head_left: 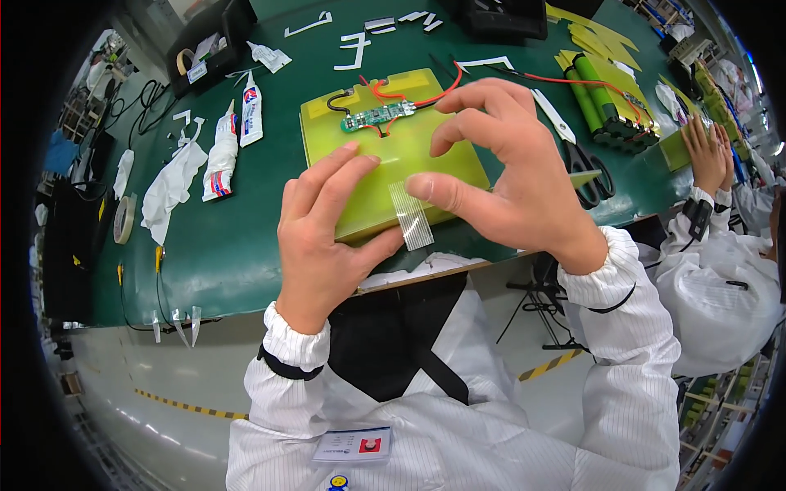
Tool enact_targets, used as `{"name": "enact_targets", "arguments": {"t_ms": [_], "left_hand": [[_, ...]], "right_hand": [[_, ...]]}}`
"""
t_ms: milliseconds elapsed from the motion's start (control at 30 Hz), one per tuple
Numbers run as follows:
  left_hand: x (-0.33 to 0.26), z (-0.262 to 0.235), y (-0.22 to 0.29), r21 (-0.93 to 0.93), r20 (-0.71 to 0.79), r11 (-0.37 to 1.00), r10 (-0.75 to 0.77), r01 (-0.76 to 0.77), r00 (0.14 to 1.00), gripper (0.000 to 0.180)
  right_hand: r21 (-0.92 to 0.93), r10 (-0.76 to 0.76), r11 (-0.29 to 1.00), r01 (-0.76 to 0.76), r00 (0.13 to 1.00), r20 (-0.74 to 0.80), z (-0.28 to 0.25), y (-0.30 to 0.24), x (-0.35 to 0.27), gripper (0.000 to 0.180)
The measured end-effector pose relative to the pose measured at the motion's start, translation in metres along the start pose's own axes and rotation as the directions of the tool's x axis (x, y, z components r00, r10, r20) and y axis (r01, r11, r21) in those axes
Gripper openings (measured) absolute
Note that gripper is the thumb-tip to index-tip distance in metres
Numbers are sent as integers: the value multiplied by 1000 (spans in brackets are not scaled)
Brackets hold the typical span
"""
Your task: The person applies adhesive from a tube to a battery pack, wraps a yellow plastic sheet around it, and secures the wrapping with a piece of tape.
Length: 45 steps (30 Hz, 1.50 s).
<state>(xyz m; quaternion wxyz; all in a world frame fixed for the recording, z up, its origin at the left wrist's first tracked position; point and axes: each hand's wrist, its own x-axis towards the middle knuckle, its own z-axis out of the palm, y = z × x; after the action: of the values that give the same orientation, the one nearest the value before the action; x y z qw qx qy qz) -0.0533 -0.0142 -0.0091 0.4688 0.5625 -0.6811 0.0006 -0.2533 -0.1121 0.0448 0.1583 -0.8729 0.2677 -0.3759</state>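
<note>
A flat battery pack (401, 159) covered in yellow-green board lies at the table's near edge. On its top sits a narrow green circuit board (378, 116) with red and black wires. My left hand (327, 221) grips the pack's near left side, two fingertips on the top face and the thumb along the near edge. A strip of clear, lined tape (413, 221) sticks to the top and hangs over that near edge. Above the strip's upper end is the thumb of my right hand (516, 168), apparently touching it; the other fingers are curved and spread, holding nothing.
Black-handled scissors (585, 168) and a pack of green cells (602, 98) lie to the right, near a co-worker's hands (708, 155). Glue tubes (221, 159), crumpled tissue (173, 184) and a tape roll (124, 219) are at left. White strips and black bins stand at the back.
</note>
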Motion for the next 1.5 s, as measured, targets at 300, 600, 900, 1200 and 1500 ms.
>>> {"name": "enact_targets", "arguments": {"t_ms": [300,600,900,1200,1500], "left_hand": [[-3,-2,3,17,22,999,-49,48,999,63],[-2,-1,2,3,20,999,-54,54,998,64],[0,-11,3,68,116,997,-46,38,992,68],[1,-13,4,61,144,998,-35,27,989,69],[4,-12,1,53,158,998,-34,25,987,71]], "right_hand": [[92,-325,943,321,945,28,-20,0,-6,31],[108,-243,967,230,962,121,2,1,-12,33],[89,-242,970,228,947,213,0,-6,-5,31],[21,-281,959,283,936,210,2,-5,-11,41],[3,-306,950,311,932,197,4,-2,-12,40]]}}
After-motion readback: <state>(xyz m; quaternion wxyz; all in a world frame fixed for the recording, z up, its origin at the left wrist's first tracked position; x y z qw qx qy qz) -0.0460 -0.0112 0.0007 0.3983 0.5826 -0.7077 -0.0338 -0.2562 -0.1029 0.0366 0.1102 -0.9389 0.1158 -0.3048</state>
